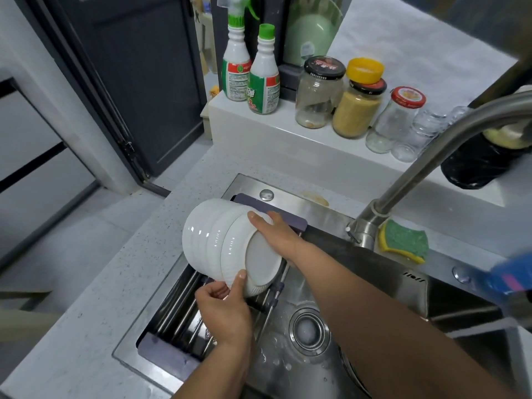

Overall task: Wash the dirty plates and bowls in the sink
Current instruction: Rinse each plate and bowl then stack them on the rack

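A stack of several white bowls point(210, 240) is tipped on its side above the drying rack point(178, 315) at the sink's left end, bottoms facing me. My left hand point(224, 309) grips the lower rim of the nearest bowl, thumb up on its ribbed wall. My right hand point(276, 234) holds the stack from the right, thumb on the top edge and fingers behind it. The steel sink point(290, 370) below is wet, with foam in the drain point(309, 331).
A steel tap point(426, 165) arches over the sink from the back right. A green-and-yellow sponge point(403, 240) lies beside its base. Two spray bottles point(250, 70) and several glass jars point(357, 108) stand on the ledge behind. A blue bottle point(506, 283) is at the right edge.
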Tool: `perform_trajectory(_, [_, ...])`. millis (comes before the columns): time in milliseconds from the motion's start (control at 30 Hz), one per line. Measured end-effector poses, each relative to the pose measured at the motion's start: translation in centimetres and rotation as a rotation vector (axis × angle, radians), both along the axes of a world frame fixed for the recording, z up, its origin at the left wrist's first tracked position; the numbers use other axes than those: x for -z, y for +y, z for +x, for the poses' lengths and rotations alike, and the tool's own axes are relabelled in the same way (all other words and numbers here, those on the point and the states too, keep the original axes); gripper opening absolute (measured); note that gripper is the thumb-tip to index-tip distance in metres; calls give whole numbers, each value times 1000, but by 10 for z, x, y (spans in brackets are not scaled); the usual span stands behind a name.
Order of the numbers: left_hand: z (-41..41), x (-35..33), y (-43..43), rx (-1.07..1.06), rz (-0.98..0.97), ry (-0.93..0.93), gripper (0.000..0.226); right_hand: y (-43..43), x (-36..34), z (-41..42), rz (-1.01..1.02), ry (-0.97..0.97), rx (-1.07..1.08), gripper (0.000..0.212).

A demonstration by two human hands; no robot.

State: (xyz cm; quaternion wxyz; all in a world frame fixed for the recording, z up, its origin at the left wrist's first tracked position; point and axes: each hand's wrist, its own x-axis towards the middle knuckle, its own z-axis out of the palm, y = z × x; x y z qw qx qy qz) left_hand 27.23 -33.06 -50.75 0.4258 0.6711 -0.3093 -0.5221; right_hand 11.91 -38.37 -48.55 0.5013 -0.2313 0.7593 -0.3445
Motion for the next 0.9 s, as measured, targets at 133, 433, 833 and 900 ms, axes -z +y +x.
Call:
perform_trajectory(133, [1, 2, -3, 96, -18, -45, 39, 2, 0, 7, -14, 26, 92, 96])
perform_trajectory(433, [-17, -31, 7, 276, -289, -206, 41, 80, -11, -12, -182, 270, 212, 45])
perform_trajectory(833, [-93, -7, 90, 947, -53, -30, 19, 233, 17, -63, -88, -64, 366, 28])
perform_trajectory(900, [-96, 14, 105, 1044, 87, -49, 16, 262, 31, -74, -67, -76, 397, 21])
